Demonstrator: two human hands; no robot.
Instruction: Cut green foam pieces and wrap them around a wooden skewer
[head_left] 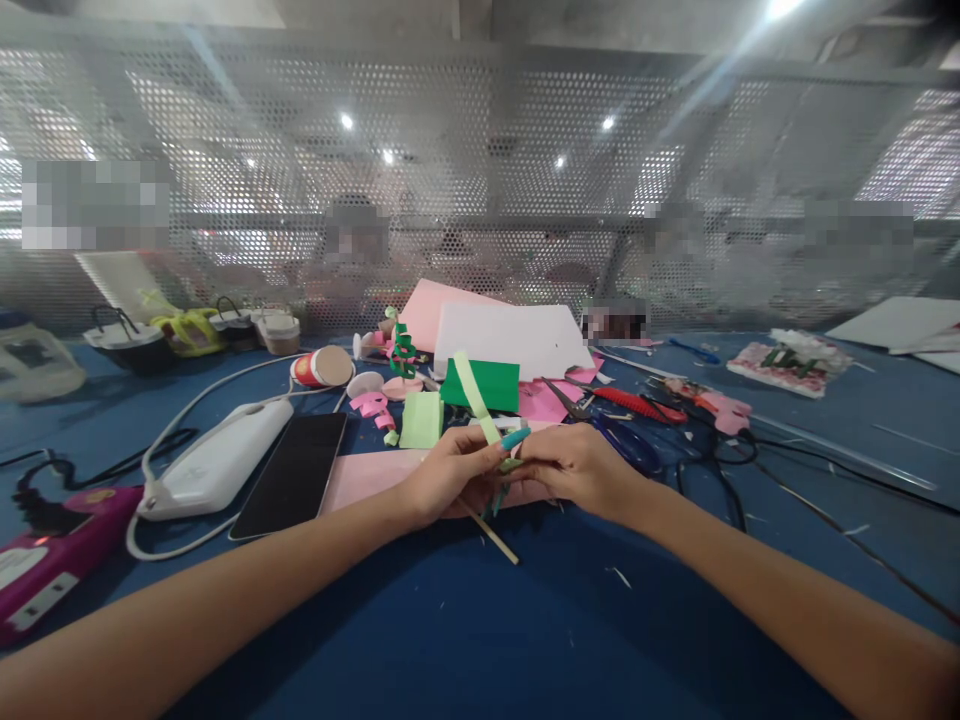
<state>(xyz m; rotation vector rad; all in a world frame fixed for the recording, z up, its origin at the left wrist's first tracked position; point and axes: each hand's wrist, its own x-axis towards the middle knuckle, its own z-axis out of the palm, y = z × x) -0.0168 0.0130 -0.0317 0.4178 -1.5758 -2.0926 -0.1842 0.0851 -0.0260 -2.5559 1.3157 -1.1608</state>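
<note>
My left hand [454, 470] is closed, with a pale green paper strip [471, 390] rising from between its fingers and a thin wooden stick [495, 537] poking out below. One long teal fingernail shows on it. Meeting it, my right hand [581, 462] has its fingers pinched at the lower end of the strip, where a small green piece [511, 465] shows. The fingers overlap and hide part of what they grip. Under the hands lies a pink paper sheet [367, 480]. Just beyond are a light green paper square [421, 420] and a dark green paper [491, 386].
Red-handled pliers [637, 403] and a blue-handled tool [626, 445] lie right; a glue gun [724, 408] is farther right. To the left are a phone [292, 475], a white power bank [217, 460] and a purple power strip [71, 550]. White paper [514, 338] and a mesh screen stand behind.
</note>
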